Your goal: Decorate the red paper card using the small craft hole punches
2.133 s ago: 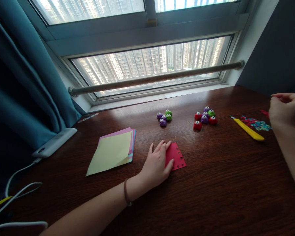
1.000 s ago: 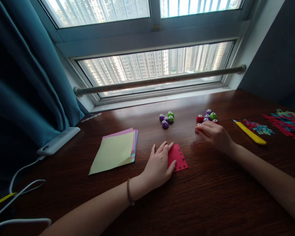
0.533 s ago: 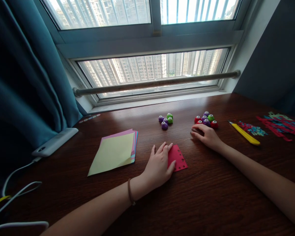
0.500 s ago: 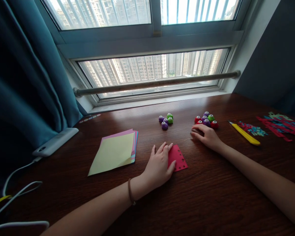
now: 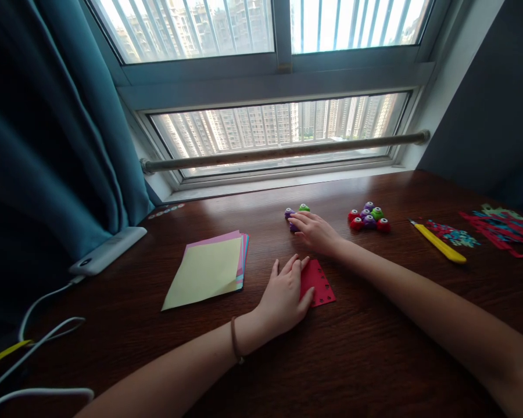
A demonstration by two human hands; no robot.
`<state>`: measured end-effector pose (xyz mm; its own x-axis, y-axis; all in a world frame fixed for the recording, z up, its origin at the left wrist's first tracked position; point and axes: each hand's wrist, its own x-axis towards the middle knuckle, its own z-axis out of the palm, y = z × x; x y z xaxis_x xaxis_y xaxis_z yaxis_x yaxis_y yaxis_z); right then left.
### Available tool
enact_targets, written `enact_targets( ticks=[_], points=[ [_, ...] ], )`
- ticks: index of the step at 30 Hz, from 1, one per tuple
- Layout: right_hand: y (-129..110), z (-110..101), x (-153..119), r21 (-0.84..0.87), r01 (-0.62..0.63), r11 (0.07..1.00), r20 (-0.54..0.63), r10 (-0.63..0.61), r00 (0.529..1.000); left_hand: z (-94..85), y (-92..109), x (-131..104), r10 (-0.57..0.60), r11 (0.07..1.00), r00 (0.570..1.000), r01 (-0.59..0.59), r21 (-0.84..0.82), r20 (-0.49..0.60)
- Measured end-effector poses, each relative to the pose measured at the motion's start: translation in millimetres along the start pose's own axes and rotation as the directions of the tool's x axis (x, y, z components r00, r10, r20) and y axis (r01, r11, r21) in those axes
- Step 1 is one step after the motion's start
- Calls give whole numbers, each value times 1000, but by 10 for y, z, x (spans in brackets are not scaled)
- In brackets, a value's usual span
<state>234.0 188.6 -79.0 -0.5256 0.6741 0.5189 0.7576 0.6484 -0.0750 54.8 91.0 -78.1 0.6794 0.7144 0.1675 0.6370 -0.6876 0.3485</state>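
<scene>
My left hand [image 5: 285, 296] lies flat, fingers spread, on a red sheet of paper [image 5: 322, 285] with small shaped holes punched along its right edge. My right hand [image 5: 317, 233] reaches over the smaller group of craft punches, its fingers stretched out and partly covering them. Of that group, a purple punch [image 5: 289, 213] and a green punch [image 5: 304, 207] show past the fingers. Whether the fingertips touch a punch is hard to make out. Further right stands a larger cluster of red, purple and green craft punches [image 5: 368, 222].
Left of my hands lies a stack of coloured paper [image 5: 204, 273]. A yellow craft knife [image 5: 438, 242], paper confetti [image 5: 453, 233] and cut paper strips [image 5: 501, 229] lie at the right. A white power bank [image 5: 108, 251] with a cable sits by the curtain [image 5: 113, 145].
My right hand has moved left, from the larger cluster of craft punches to the smaller group. My left hand stays on the red paper. The view has shifted slightly.
</scene>
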Motion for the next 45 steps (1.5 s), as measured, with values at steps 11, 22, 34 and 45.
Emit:
enact_targets(
  ticks=[11, 22, 34, 45],
  points=[
    [-202, -72, -283, 187, -172, 967, -117, 196, 974, 58, -50, 20, 19, 1000, 1000, -19, -19, -19],
    [-321, -300, -844, 682, -354, 640, -119, 575, 809, 101, -126, 51, -96, 990, 991, 85, -115, -94],
    [-323, -342, -839, 545, -599, 587, 15, 707, 707, 17, -80, 22, -45, 999, 989, 42, -28, -144],
    [-342, -346, -862, 461, -527, 714, -19, 602, 798, 21, -76, 10, -76, 996, 986, 68, -54, -151]
  ],
)
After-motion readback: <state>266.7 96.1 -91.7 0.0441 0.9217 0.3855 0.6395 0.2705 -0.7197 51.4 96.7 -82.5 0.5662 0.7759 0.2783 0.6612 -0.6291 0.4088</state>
